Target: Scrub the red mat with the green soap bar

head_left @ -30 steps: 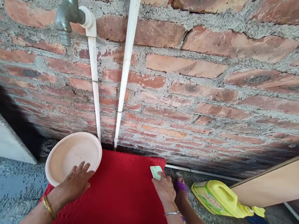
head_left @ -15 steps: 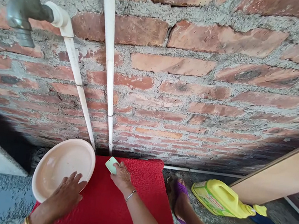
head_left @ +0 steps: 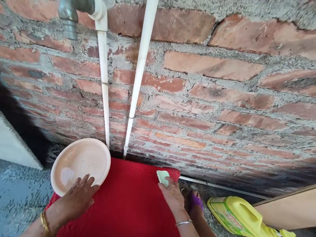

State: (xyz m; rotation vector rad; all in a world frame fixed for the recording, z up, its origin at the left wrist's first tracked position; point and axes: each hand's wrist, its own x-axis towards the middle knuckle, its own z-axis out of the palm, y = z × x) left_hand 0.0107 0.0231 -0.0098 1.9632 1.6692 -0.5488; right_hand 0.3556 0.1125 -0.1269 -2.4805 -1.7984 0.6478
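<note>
Head view. The left hand (head_left: 78, 200) lies flat, fingers spread, on the near rim of a pale pink plastic basin (head_left: 80, 165); it presses down on the rim without closing around it. A gold bangle (head_left: 45, 224) circles the left wrist. The basin rests partly on the far left corner of a red mat (head_left: 124, 210), just beyond the left hand's fingertips, and below a metal tap (head_left: 71, 4) fixed to a white pipe (head_left: 103, 70) on the brick wall (head_left: 220, 95). A second white pipe (head_left: 138, 74) runs straight down the wall to the right of the first.

The right hand (head_left: 173, 196) lies at the far right corner of the mat, its fingers pressed down on a pale green soap bar (head_left: 163, 177), which shows just past the fingertips and touches the mat. A thin silver bangle (head_left: 183, 223) sits on the right wrist. Directly right of this hand, a foot in a purple sandal (head_left: 194, 203) stands on the speckled concrete floor (head_left: 1, 195). Further right, a yellow detergent jug (head_left: 242, 219) lies on its side, near a wooden board (head_left: 296, 206) leaning at the wall.
</note>
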